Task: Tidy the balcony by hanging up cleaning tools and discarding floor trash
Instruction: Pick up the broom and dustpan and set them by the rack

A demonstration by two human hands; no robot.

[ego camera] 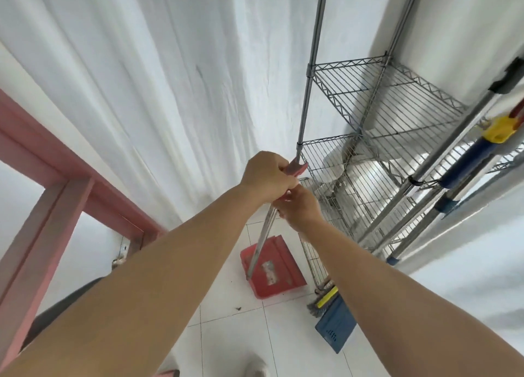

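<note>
- Hanging the red dustpan (272, 266) looks like the step in hand: both hands sit at the top of its long handle, right beside the front post of the wire rack (377, 127).
- Left hand (265, 178) is curled tight round the pink grip end of the handle; right hand (297, 206) pinches the handle just below it, fingertips touching the left hand.
- Dustpan handle (262, 240) is a thin flat metal strip, shiny, running down to the pan; whether the pan touches the white floor tiles (226, 334) or hangs just above them cannot be told.
- Next move, as a guess: the grip end needs lining up with a hook or rack wire. No hook is visible at the hands, so the catch point is unclear.
- Pan is hard red plastic, boxy with ridged edges and a worn sticker patch.
- Rack is chromed wire grid, open shelves, round posts.
- Blue-and-yellow broom (470, 161) hangs along the rack's side, its bristles near a blue dustpan (336, 328) on the floor.
- Small dark trash speck (237, 308) still lies on a tile.
- White curtain (141, 79) hangs behind, soft folds.
</note>
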